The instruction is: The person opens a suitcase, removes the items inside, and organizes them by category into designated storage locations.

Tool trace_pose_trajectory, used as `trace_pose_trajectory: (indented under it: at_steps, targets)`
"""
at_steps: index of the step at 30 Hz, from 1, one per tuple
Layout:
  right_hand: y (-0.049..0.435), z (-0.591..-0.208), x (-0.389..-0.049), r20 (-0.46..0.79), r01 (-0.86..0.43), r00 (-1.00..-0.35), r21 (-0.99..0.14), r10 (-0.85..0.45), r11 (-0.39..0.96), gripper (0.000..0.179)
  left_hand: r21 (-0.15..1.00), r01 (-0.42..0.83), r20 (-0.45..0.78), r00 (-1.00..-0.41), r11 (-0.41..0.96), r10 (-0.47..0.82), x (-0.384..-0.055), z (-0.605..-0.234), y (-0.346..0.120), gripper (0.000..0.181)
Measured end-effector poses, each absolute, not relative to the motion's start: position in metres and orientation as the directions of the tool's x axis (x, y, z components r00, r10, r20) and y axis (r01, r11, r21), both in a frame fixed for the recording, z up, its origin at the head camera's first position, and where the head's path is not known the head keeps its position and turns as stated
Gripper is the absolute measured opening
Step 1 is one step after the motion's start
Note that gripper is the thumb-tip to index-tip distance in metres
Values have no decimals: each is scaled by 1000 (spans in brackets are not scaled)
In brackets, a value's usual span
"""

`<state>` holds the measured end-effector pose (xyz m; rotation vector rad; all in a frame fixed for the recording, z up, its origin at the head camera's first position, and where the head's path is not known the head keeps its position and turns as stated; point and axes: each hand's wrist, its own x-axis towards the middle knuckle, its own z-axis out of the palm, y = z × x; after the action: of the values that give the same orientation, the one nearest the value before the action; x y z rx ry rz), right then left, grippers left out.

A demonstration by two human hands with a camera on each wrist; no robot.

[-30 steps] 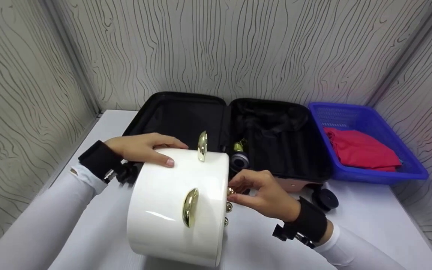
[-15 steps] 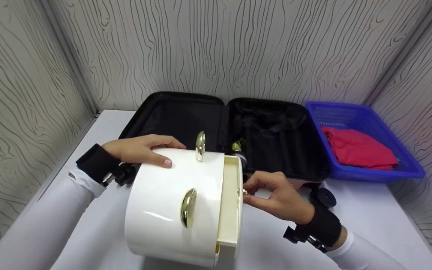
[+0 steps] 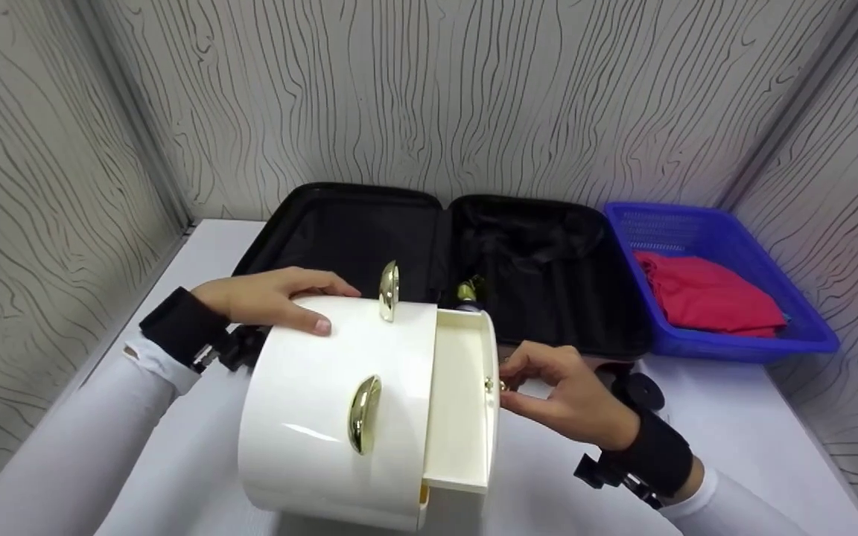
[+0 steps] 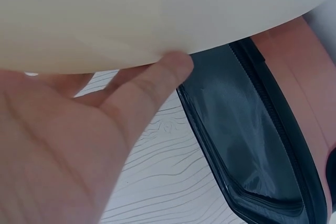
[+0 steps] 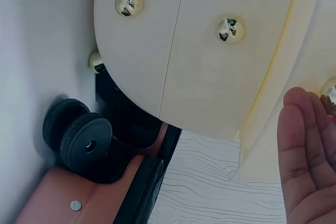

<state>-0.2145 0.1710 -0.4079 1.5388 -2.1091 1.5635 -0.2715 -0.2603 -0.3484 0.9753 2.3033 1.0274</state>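
Room to pass lay over the table [image 3: 544,487] at the near right of the white box [image 3: 317,394]; its drawer [image 3: 460,402] and the right hand [image 3: 567,394] obstructed that side, a suitcase [image 3: 559,305] the back.

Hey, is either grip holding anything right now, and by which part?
The right grip pinches the open drawer by its round gold knob. The left grip only rests on the white box's curved side.
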Motion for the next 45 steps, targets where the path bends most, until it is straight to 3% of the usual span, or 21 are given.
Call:
trace_pose_trajectory:
  at_steps: [6, 10, 15, 19, 23, 27, 35, 39, 45]
  targets:
    - [176, -399, -240, 529, -738, -481, -675, -699, -3, 23, 766, 437, -76, -666, 471, 742, -270, -350, -269, 60]
    - [182, -390, -280, 472, -756, -582, -613, -662, 228, 15, 772, 427, -73, -676, 471, 733, -268, -351, -273, 58]
    - [175, -374, -331, 226, -677, -723, -424, -653, 602, 24, 768, 425, -76, -683, 480, 726, -268, -350, -274, 57]
    - [160, -372, -360, -1, -636, -757, -227, -653, 737, 36, 770, 412, -87, -689, 487, 720, -268, -349, -273, 58]
    - [144, -387, -380, -125, -638, -756, -78, -643, 766, 38, 781, 402, -91, -684, 478, 724, -267, -349, -271, 59]
    - [135, -407, -391, -168, -638, -757, -16, -631, 770, 37, 782, 399, -94, -685, 479, 723, -266, -350, -270, 58]
    - [134, -432, -395, -174, -693, -706, -34, -687, 720, 24, 791, 389, -96, -683, 472, 724, -267, -352, -270, 57]
    - [131, -426, -393, -163, -726, -669, -66, -725, 685, 20, 799, 374, -104, -686, 472, 720, -267, -352, -270, 58]
    - [137, -402, -390, -119, -720, -667, -147, -735, 678, 11, 803, 366, -106, -688, 469, 718, -266, -352, -270, 58]
